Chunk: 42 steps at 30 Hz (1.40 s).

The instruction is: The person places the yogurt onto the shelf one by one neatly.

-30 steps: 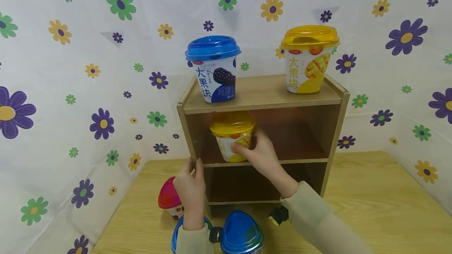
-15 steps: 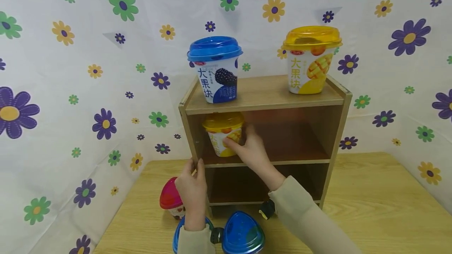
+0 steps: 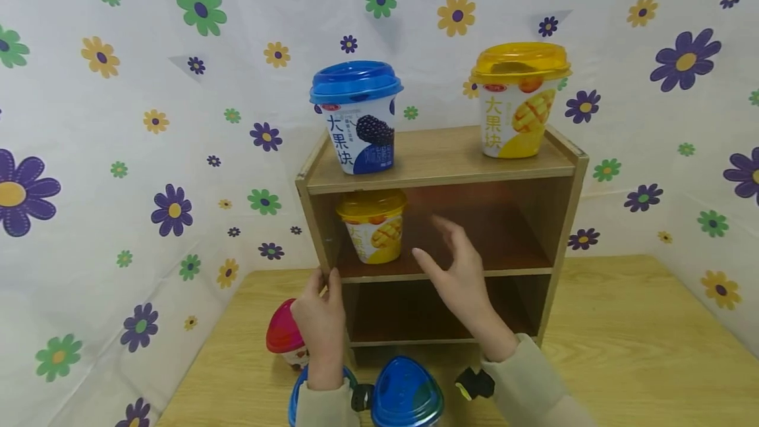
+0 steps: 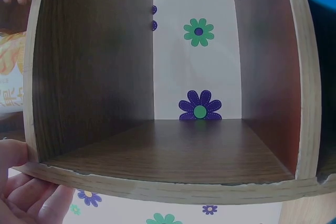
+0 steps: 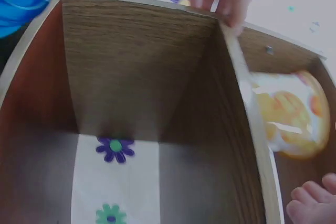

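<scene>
**Left hand (image 3: 320, 312) grips, right hand (image 3: 462, 277) free**

You pinch the tan wooden shelf unit (image 3: 439, 153) at its left edge (image 3: 315, 229), probably to steady it. Your right hand hangs spread and empty, apart from the tapered white cup with a yellow lid (image 3: 371, 229), which stands upright leftward in the upper compartment (image 3: 486, 223), fruit print (image 3: 387, 236) outward, perhaps for easy recognition.

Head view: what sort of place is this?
Probably a staged tabletop display corner: flower-printed sheeting hangs behind and along the sides, and a wooden shelf unit holding lidded cups stands on a wood-grain table.
</scene>
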{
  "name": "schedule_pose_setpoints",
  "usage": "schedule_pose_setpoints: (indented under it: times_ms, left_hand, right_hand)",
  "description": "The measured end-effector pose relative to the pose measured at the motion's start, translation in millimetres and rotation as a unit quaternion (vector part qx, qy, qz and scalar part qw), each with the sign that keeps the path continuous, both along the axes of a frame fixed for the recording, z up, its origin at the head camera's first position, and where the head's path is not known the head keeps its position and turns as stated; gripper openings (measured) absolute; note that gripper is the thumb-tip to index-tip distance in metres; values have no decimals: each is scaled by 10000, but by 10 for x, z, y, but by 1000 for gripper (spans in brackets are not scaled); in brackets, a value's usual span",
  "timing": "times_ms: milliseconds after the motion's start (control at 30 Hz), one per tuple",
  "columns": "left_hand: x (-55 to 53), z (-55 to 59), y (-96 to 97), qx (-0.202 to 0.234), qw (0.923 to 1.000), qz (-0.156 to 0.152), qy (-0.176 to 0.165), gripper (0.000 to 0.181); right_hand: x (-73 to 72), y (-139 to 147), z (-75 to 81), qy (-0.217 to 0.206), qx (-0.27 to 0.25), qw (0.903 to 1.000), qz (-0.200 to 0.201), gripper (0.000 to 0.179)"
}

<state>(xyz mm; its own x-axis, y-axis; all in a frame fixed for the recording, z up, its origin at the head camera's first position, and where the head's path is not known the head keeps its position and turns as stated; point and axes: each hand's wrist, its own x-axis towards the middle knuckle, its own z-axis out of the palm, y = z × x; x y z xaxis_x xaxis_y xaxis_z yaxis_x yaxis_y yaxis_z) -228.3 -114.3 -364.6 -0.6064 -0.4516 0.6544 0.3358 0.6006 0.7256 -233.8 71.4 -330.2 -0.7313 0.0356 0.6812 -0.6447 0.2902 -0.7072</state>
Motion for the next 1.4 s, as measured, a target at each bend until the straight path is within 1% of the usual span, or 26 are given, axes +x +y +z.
schedule_pose_setpoints:
  times_ms: [100, 167, 233, 300, 367, 433, 500, 567, 667, 700, 733, 800, 900, 967, 1067, 1167, 1267, 1333, 1400]
  left_hand:
    - [6, 5, -4, 25, 10000, -25, 19, 16]
    - [5, 6, -7, 30, 10000, -29, 15, 17]
    - [1, 2, -9, 24, 10000, -42, 22, 16]
    - [-3, -1, -8, 16, 10000, -43, 16, 16]
    - [-4, -3, -7, 13, 10000, -41, 13, 16]
    - [-6, -2, -12, 18, 10000, -27, 1, 16]
    - [-6, 9, -19, 24, 10000, -11, -28, 17]
    - [-9, 12, -28, 29, 10000, -8, -66, 18]
    - [-6, 15, -38, 76, 9999, -80, -110, 19]
    - [-7, 13, -43, 95, 9998, -103, -129, 19]
    - [-8, 9, -47, 121, 9997, -138, -161, 19]
    - [0, 3, -53, 183, 9990, -242, -324, 20]
    - [66, 8, -44, 85, 9969, -329, -713, 24]
    - [152, 17, -31, -154, 9939, -303, -1045, 31]
    - [314, 52, 7, -617, 9867, -132, -1498, 41]
    - [460, 93, 65, -1027, 9748, -48, -1981, 49]
    - [577, 108, 154, -1357, 9634, -176, -2307, 49]
    - [636, 77, 225, -1692, 9544, -242, -2447, 47]
    - [670, 13, 290, -2026, 9438, -362, -2585, 46]
  right_hand:
    - [125, 198, -124, 735, -260, 9967, -208, 37]
    - [192, 334, -225, 1038, -491, 9929, -311, 32]
    - [255, 473, -334, 1120, -777, 9896, -465, 28]
    - [301, 609, -455, 1120, -1106, 9845, -768, 25]
    - [335, 732, -572, 1053, -1430, 9774, -1144, 22]
    - [351, 836, -675, 951, -1637, 9695, -1553, 25]
    - [343, 917, -767, 713, -1655, 9653, -1892, 30]
    - [328, 979, -848, 274, -1483, 9647, -2160, 37]
    - [302, 1041, -963, -634, -1036, 9642, -2357, 45]
    - [294, 1054, -997, -913, -887, 9632, -2366, 45]
    - [285, 1067, -1035, -1098, -755, 9621, -2379, 45]
    - [274, 1090, -1100, -1389, -498, 9603, -2367, 43]
    - [265, 1113, -1171, -1465, -215, 9596, -2393, 37]
    - [266, 1116, -1206, -1494, -92, 9582, -2439, 34]
    - [263, 1114, -1234, -1502, -59, 9571, -2478, 30]
    - [256, 1116, -1241, -1550, -83, 9573, -2438, 28]
    - [249, 1121, -1230, -1656, -101, 9564, -2404, 28]
    - [243, 1127, -1218, -1690, -82, 9565, -2375, 28]
    - [232, 1134, -1207, -1691, -57, 9573, -2344, 29]
